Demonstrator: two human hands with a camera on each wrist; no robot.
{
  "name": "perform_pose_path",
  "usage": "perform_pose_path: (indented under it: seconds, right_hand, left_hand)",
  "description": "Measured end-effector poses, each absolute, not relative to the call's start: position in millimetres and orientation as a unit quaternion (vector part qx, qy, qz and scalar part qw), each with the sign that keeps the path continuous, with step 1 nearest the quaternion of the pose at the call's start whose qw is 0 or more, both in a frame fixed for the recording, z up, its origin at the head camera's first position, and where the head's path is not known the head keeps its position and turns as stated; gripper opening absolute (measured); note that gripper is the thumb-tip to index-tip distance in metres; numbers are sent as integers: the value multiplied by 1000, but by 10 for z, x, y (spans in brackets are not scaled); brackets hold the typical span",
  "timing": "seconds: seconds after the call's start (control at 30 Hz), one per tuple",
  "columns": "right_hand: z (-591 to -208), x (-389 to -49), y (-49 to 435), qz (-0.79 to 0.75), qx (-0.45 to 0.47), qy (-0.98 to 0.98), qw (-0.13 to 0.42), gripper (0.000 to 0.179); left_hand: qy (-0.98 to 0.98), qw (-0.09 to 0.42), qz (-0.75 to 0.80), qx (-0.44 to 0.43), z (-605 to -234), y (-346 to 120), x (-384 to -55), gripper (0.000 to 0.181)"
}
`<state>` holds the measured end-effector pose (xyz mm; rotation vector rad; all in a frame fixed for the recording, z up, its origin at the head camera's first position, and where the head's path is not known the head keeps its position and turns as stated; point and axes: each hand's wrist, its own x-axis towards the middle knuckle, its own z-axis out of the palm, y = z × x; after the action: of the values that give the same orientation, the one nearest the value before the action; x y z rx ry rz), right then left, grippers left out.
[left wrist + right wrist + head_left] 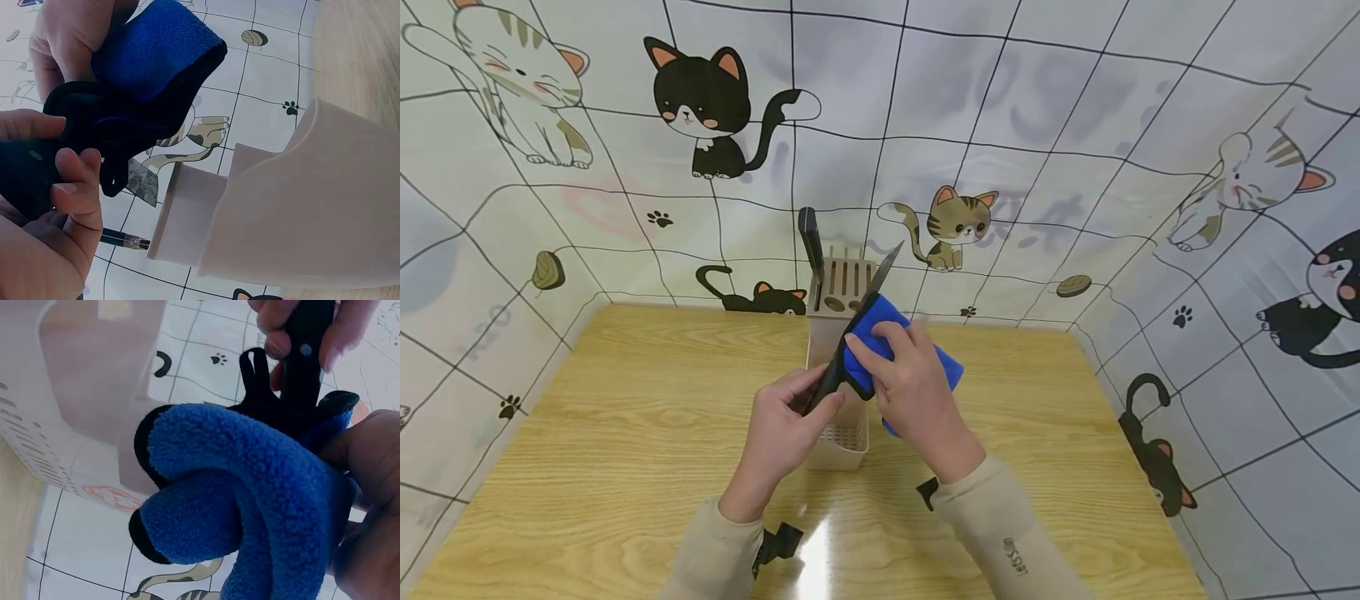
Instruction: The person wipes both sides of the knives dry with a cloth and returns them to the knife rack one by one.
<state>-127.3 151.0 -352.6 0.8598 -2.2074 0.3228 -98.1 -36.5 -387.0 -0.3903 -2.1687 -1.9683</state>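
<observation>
My left hand (782,425) grips the black handle (306,356) of a knife (886,268), whose blade tip points up and away. In my right hand (917,400) a folded blue cloth (880,315) with black edging is pinched around the blade near the handle. The cloth covers most of the blade, and its loose end hangs below the right hand. Behind the hands stands a beige knife holder (837,457) with a slotted top and a lattice basket at the front. A second knife (809,237) is upright in its left slot, black handle up.
The holder stands on a wood-grain table (685,392). A white cloth backdrop (850,75) printed with cats and grid lines rises behind the table and along both sides. Black straps (781,542) show at the sleeves.
</observation>
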Motion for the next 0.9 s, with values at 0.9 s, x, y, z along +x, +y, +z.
perform_pose_path:
  seconds: [0.9]
  right_hand:
    - [-3435, -1416, 1774, 114, 302, -862, 391, 43]
  left_hand:
    - [-775, 234, -564, -162, -3942, -323, -987, 43]
